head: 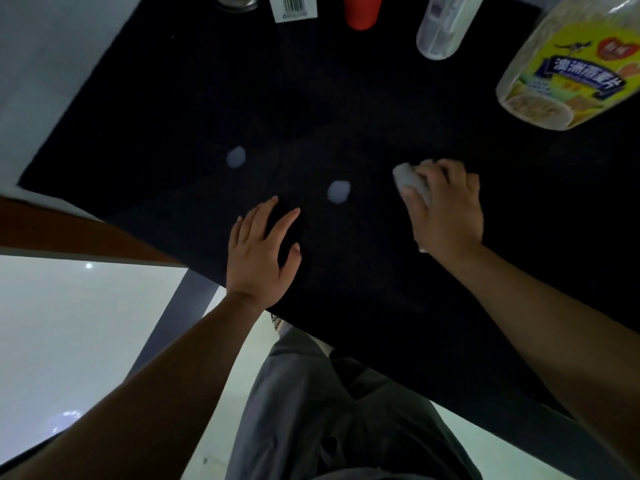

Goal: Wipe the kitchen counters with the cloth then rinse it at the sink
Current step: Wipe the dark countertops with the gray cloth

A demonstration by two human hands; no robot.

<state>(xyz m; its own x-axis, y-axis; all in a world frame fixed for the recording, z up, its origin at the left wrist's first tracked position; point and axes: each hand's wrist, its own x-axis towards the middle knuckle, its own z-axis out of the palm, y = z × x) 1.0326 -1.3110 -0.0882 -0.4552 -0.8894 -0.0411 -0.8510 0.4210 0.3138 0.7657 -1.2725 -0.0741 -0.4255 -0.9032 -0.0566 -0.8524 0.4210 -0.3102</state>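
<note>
My right hand (446, 206) presses a bunched grey cloth (410, 180) onto the black counter (346, 116), right of centre. The cloth sticks out to the left from under my fingers. My left hand (263, 251) lies flat on the counter near its front edge, fingers spread, holding nothing. Two pale round spots on the dark surface, one (236, 156) to the left and one (338, 191) between my hands, look like light reflections.
Along the back stand a large clear jar with a yellow label (568, 67), a clear bottle (443, 26), a red container (362, 10), a barcode tag (292, 6) and a glass (237, 1). A pale floor (69, 323) lies left of the counter.
</note>
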